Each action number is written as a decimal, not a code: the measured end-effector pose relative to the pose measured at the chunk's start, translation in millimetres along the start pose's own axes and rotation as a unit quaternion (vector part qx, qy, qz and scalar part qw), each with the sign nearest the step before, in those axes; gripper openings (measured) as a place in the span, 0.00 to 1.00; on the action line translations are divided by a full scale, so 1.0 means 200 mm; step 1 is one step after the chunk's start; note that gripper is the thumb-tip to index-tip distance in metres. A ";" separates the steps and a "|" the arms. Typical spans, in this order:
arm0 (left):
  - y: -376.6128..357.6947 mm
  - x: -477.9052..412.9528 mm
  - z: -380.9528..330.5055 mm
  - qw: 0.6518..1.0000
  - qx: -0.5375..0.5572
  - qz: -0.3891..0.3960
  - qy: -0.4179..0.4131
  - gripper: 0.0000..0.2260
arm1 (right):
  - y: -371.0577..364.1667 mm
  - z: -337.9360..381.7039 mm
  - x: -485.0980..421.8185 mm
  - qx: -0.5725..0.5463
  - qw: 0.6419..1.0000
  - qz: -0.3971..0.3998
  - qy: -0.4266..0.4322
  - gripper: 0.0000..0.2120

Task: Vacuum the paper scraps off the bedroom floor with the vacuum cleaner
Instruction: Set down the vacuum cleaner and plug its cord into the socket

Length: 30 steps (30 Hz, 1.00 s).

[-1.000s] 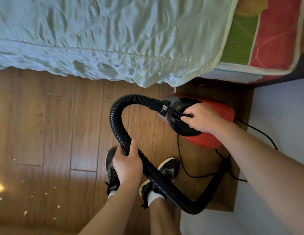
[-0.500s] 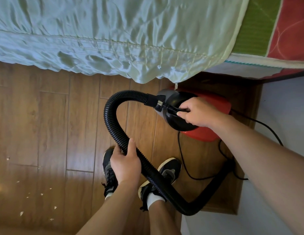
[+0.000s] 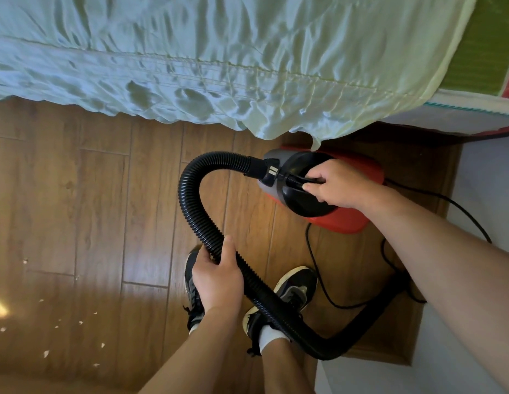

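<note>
Hands grip vacuum cleaner (image 3: 341, 214) handle and hose (image 3: 191, 206); paper scraps (image 3: 46, 353) lie left.

The hose (image 3: 191, 200) end is hidden behind the right forearm (image 3: 446, 265); paper scraps (image 3: 46, 353) blurred.

Vacuum cleaner and scraps on wood floor
Red-and-black vacuum cleaner (image 3: 341, 217) beside bed edge; black ribbed hose (image 3: 191, 206) curves from its front; white paper scraps (image 3: 46, 353) scattered lower left.

Under my eyes: one vacuum cleaner (image 3: 344, 220), one ribbed hose (image 3: 191, 206), one power cord (image 3: 327, 291). My two hands, two shoes. Paper scraps (image 3: 46, 353) on the floorboards: roughly a dozen, small, some too blurred to count.
</note>
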<state>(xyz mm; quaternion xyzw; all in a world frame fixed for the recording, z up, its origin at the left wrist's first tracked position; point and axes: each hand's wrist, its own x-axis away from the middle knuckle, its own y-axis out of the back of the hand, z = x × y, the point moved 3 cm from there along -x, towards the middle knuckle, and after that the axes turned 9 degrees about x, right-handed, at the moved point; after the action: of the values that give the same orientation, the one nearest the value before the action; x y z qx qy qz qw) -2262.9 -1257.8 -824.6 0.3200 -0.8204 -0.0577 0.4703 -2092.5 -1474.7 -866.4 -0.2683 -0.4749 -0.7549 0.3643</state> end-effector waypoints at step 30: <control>-0.04 0.06 0.09 0.999 -0.019 0.043 -0.024 0.12 | 0.06 -0.06 0.01 0.026 0.999 -0.024 -0.002 0.07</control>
<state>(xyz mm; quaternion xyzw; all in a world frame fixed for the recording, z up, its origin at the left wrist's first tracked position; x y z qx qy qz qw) -2277.3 -1274.9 -829.2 0.2740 -0.8431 -0.0605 0.4588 -2085.1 -1488.9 -863.4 -0.2484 -0.5015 -0.7501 0.3522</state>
